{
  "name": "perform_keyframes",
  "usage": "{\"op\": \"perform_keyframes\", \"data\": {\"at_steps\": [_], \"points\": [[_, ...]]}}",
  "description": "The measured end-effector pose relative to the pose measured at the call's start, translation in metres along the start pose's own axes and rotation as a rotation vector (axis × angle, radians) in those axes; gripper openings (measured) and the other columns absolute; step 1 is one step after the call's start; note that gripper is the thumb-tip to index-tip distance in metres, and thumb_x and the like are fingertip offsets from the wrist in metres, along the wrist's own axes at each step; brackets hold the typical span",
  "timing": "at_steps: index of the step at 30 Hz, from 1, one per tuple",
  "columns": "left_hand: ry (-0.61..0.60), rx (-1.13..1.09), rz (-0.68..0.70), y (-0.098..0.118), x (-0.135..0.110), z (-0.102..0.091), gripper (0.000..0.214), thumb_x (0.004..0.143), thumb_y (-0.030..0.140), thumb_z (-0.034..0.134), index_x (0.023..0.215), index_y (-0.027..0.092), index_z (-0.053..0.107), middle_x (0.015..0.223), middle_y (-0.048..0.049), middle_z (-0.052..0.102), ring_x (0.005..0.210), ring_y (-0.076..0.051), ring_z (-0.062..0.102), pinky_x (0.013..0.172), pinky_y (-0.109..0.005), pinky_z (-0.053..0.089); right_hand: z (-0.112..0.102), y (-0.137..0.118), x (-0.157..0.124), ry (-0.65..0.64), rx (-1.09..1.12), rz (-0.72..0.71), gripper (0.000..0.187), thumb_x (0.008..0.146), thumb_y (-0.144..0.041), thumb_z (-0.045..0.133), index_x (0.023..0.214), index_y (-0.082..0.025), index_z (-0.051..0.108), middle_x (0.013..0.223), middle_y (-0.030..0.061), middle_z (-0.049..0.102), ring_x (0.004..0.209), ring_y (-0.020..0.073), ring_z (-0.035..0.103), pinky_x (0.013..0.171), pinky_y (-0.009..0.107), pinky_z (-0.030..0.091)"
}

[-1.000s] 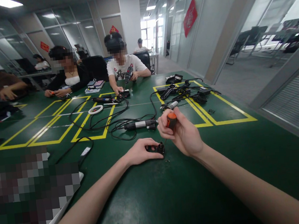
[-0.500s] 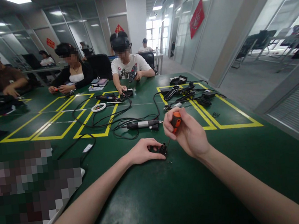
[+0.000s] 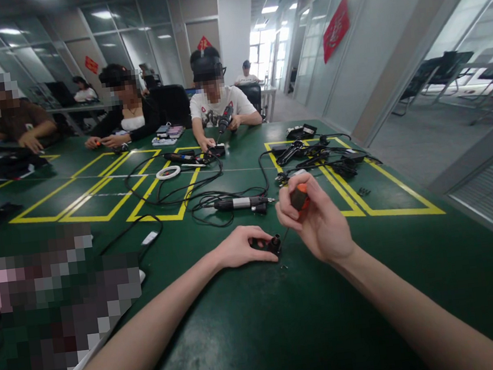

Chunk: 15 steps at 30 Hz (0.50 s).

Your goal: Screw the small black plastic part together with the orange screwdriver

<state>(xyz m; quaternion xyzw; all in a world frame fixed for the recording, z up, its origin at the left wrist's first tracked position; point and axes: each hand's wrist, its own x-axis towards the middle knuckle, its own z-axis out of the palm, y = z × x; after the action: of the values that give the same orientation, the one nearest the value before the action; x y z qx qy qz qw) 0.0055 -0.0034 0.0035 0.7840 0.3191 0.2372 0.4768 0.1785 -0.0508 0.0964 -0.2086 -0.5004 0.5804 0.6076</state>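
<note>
Across the big green table (image 3: 256,344), I see the person's left hand (image 3: 241,248) pinching a small black part (image 3: 275,243) between thumb and fingers, holding it down on the tabletop. A short round tube sticks up from that part, at the end facing the other hand. The right hand (image 3: 320,224) is wrapped around the orange and black handle of a screwdriver (image 3: 302,197), whose thin shaft slants down toward the part; I can't tell whether the tip touches it. Just beside the part, on the near side, lie some tiny metal bits (image 3: 284,267). Beyond the hands rests an electric driver (image 3: 242,203) with its black cable looping around it, and farther off is a white ring (image 3: 168,172). Over on the far side, a co-worker in a white shirt (image 3: 244,107) holds a drill (image 3: 225,118) tilted downward.
</note>
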Motion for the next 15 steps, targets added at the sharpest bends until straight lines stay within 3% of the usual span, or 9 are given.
{"op": "perform_keyframes", "data": {"at_steps": [4,9,15], "points": [[0.003,-0.007,0.003,-0.0006,0.0000,0.0000,0.041,0.072,0.044,0.090,0.099,0.015,0.082,0.090,-0.0025,0.069,0.081,-0.016,0.059,0.072,-0.026,0.041,-0.0012,-0.0010,0.0020,-0.014,-0.027,0.034,0.041,0.094,-0.059,0.064,0.080,-0.022,0.057,0.064,-0.0032,0.048,0.049,0.0109,0.039,0.048,0.027,0.031],[0.005,-0.010,0.009,-0.0001,-0.0006,-0.0009,0.042,0.072,0.046,0.091,0.099,0.015,0.082,0.089,-0.0022,0.068,0.080,-0.015,0.058,0.073,-0.026,0.041,-0.0006,-0.0023,0.0024,-0.010,0.012,0.047,0.042,0.094,-0.058,0.064,0.075,-0.021,0.056,0.059,-0.0044,0.040,0.048,0.0098,0.027,0.045,0.024,0.020],[-0.002,0.005,0.009,-0.0013,-0.0004,-0.0013,0.045,0.072,0.049,0.090,0.101,0.016,0.082,0.091,-0.0028,0.069,0.080,-0.015,0.058,0.073,-0.026,0.043,0.0008,-0.0014,0.0003,-0.022,0.015,0.023,0.035,0.092,-0.056,0.068,0.084,-0.024,0.053,0.058,-0.0069,0.040,0.048,0.0098,0.026,0.045,0.024,0.018]]}}
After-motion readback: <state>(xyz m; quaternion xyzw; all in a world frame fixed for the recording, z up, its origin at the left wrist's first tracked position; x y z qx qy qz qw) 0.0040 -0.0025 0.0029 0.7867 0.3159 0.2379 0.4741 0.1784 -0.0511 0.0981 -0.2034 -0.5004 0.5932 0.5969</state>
